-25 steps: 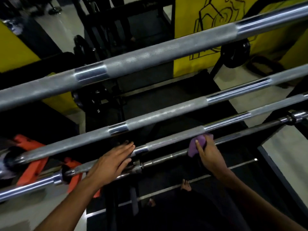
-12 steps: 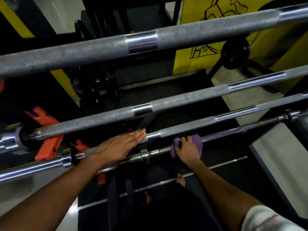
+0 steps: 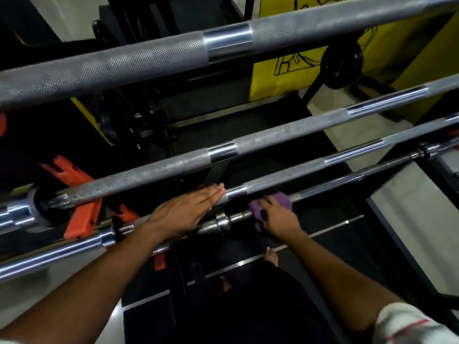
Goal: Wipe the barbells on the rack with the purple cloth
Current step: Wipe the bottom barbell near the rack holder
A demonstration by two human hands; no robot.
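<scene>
Right hand (image 3: 279,218) is gripping the purple cloth (image 3: 269,207) around the lowest barbell (image 3: 347,182); left hand (image 3: 185,212), fingers straight, is pressing the neighbouring bar (image 3: 293,173)

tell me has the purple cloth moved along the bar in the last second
Yes. The purple cloth has slid left along the thin bar, closer to its collar.

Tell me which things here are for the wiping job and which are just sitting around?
For the job:
purple cloth, held in the right hand
thin bottom barbell being wiped
left hand resting flat on the bars
other barbells, like the top one

Just lying about:
orange rack pieces
black weight plate
yellow wall
</scene>
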